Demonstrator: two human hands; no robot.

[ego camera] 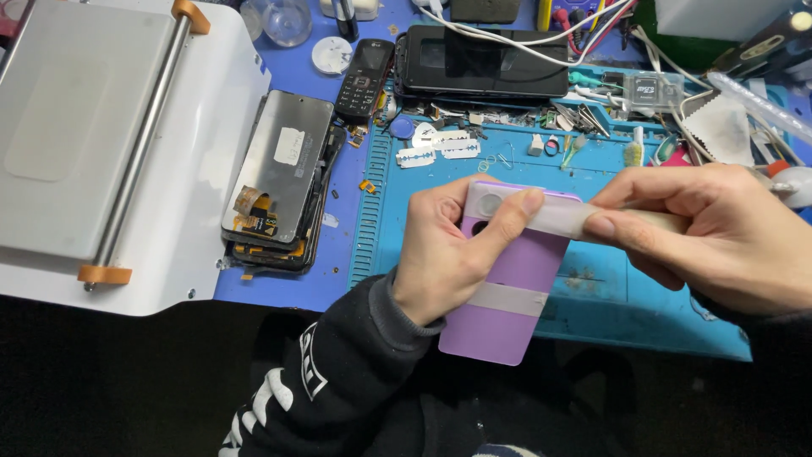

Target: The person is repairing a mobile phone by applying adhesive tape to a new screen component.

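Observation:
My left hand point(448, 245) grips a purple phone point(507, 317) by its back, held over the near edge of a blue work mat point(609, 288). Its index finger presses a strip of pale tape point(562, 218) down across the phone's upper end, near the camera cutout. A second band of the same tape point(510, 299) is wrapped across the phone's lower half. My right hand point(710, 233) pinches the free end of the upper strip and holds it stretched out to the right.
A white machine with a metal plate and roller bar point(110, 144) fills the left. Beside it lies a stack of phone screens point(283, 178). Razor blades point(440, 151), a small black phone point(364, 76), a black device point(486, 59), tweezers, cables and small parts crowd the mat's far side.

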